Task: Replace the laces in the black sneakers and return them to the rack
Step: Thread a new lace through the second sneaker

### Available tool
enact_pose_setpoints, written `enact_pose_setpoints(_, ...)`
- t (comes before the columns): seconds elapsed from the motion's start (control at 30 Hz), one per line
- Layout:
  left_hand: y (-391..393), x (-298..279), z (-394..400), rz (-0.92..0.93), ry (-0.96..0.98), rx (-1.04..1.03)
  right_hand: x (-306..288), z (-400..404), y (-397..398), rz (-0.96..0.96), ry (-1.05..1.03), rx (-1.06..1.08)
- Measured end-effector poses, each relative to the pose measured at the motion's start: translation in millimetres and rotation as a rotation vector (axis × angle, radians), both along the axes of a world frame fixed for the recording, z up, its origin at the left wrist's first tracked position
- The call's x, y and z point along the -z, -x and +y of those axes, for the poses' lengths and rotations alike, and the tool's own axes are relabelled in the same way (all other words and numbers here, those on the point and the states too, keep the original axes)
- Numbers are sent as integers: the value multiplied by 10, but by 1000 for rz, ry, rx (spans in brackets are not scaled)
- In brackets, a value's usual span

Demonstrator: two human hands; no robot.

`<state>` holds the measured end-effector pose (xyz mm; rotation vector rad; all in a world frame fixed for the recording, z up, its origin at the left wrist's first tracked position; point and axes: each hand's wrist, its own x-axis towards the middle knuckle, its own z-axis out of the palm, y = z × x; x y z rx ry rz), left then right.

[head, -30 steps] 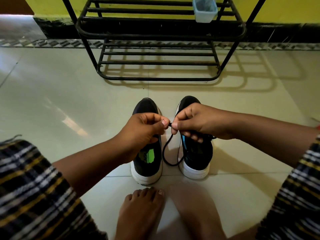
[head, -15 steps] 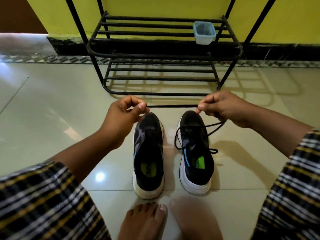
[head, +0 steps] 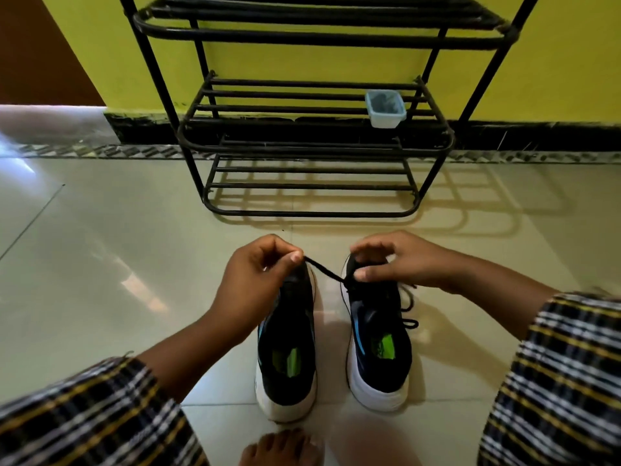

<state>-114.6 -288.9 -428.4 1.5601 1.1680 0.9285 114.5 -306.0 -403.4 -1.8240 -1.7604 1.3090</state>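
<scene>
The lacing step is under way on one of the two black sneakers standing side by side on the floor, heels toward the person. The left hand (head: 258, 277) is pinching one end of a black lace (head: 324, 272) between thumb and forefinger, holding it taut above the toe of the left sneaker (head: 287, 341). The right hand (head: 396, 260) is pinching the same lace close over the front eyelets of the right sneaker (head: 378, 331), where loose lace is trailing off to the outer side. Next, the lace end probably needs threading through an eyelet. The rack (head: 312, 142) is waiting just beyond both hands.
</scene>
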Motion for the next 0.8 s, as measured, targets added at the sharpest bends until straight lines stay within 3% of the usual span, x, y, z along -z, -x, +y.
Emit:
enact_pose_setpoints(0.17, -145, -145, -60, -61, 28, 69, -96, -36, 437, 242, -93, -88)
enact_pose_setpoints(0.37, -111, -139, -28, -94, 168, -83, -34, -68, 370, 353, -26, 165)
enact_pose_setpoints(0.47, -121, -163, -17, -311, 427, -172, -30, -74, 287, 377, -37, 248)
enact_pose_setpoints(0.6, -266, -225, -30, -709, 723, -166, -81, -100, 339, 328, -54, 176)
enact_pose_setpoints(0.73, -186, -269, 110, -992, 775, -274, -104, -145, 377, 307, -80, 148)
enact_pose_setpoints(0.8, -33, -237, 240, -1026, 723, -339, -152, -160, 317, 309, -67, 164)
